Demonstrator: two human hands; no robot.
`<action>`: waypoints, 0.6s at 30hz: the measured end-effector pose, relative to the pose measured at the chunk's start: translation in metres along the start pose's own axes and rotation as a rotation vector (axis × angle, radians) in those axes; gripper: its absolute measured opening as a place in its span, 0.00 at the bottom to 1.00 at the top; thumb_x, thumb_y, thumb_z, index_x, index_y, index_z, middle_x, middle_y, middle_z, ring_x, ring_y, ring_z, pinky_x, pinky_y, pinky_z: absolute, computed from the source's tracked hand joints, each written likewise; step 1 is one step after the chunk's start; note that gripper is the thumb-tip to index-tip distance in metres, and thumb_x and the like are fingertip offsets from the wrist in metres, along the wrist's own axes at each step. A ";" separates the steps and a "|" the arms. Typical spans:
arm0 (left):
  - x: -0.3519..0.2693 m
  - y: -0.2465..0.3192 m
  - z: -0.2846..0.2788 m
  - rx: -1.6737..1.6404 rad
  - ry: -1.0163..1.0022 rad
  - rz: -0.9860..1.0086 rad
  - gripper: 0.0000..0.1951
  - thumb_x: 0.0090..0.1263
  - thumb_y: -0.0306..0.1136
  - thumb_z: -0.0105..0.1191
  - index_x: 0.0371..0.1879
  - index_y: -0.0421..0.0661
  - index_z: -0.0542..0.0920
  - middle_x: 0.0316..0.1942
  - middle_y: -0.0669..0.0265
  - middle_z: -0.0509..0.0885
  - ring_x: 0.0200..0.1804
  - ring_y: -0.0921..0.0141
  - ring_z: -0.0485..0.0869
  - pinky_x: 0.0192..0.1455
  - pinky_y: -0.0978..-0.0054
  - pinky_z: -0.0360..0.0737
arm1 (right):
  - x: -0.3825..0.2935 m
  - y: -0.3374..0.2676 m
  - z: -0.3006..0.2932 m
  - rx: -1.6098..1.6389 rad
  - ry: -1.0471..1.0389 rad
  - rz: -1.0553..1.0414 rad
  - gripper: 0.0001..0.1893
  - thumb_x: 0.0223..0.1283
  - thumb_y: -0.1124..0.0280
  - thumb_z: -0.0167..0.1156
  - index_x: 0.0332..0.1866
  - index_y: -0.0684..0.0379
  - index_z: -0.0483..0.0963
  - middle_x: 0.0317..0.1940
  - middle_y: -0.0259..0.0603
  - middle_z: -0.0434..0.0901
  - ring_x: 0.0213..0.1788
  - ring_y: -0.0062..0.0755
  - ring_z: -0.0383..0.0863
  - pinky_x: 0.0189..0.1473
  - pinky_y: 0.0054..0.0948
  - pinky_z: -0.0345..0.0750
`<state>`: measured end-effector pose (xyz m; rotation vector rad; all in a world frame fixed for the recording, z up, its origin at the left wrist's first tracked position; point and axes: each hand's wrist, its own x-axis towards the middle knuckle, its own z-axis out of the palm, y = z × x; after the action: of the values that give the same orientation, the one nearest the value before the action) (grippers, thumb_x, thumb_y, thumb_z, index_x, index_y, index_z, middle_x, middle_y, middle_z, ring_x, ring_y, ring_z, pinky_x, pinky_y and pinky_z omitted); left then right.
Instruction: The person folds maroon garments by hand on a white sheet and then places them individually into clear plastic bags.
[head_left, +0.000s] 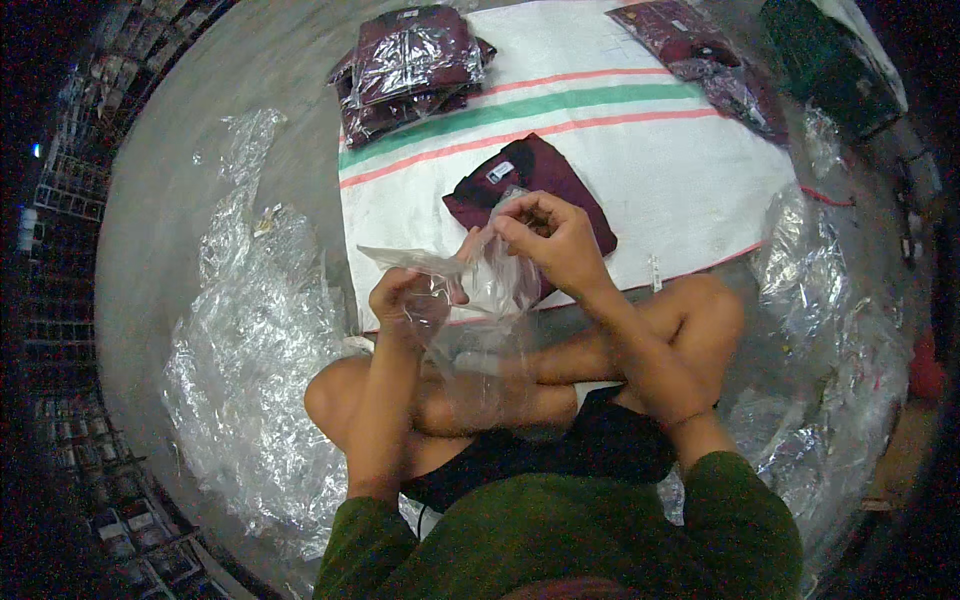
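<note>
A clear plastic bag (499, 281) hangs between my two hands above my crossed legs. My left hand (420, 292) grips one side of it, the thumb and fingers partly behind the film. With thumb and fingertips, my right hand (547, 232) pinches the bag's upper edge. Beneath and beyond them, a folded maroon garment (566, 184) with a dark collar lies on the white woven sheet (675, 172). A white label (500, 172) shows inside its neck. The bag and my hands hide the garment's near part.
Bagged maroon garments (416, 64) are stacked at the sheet's far left; more bagged garments (697, 60) lie at far right. A dark green bundle (832, 67) sits beyond. Crumpled clear plastic (255, 375) heaps on the floor at left, with more plastic film (810, 360) at right.
</note>
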<state>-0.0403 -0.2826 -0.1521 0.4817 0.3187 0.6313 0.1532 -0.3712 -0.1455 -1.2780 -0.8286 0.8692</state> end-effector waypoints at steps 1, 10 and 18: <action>-0.001 0.000 0.000 0.017 0.061 0.010 0.20 0.54 0.42 0.49 0.32 0.35 0.81 0.28 0.49 0.82 0.28 0.54 0.80 0.37 0.61 0.78 | 0.000 0.000 0.001 0.029 -0.013 0.015 0.10 0.57 0.70 0.64 0.39 0.64 0.77 0.33 0.35 0.81 0.32 0.19 0.79 0.34 0.20 0.78; 0.006 0.021 -0.016 -0.095 0.174 0.414 0.20 0.62 0.47 0.47 0.30 0.39 0.81 0.29 0.54 0.83 0.36 0.57 0.82 0.52 0.61 0.77 | 0.009 0.012 -0.022 0.115 0.104 0.014 0.08 0.56 0.73 0.61 0.39 0.65 0.75 0.30 0.36 0.79 0.27 0.22 0.79 0.31 0.22 0.77; 0.005 0.084 -0.016 -0.053 0.046 0.347 0.22 0.71 0.43 0.45 0.12 0.47 0.70 0.47 0.52 0.82 0.44 0.50 0.81 0.51 0.56 0.77 | 0.021 -0.002 -0.067 0.475 0.390 0.081 0.14 0.59 0.66 0.58 0.46 0.61 0.68 0.30 0.34 0.74 0.29 0.21 0.74 0.35 0.23 0.78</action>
<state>-0.0834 -0.2152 -0.1227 0.4757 0.2624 0.9866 0.2223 -0.3818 -0.1500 -1.0138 -0.2405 0.7864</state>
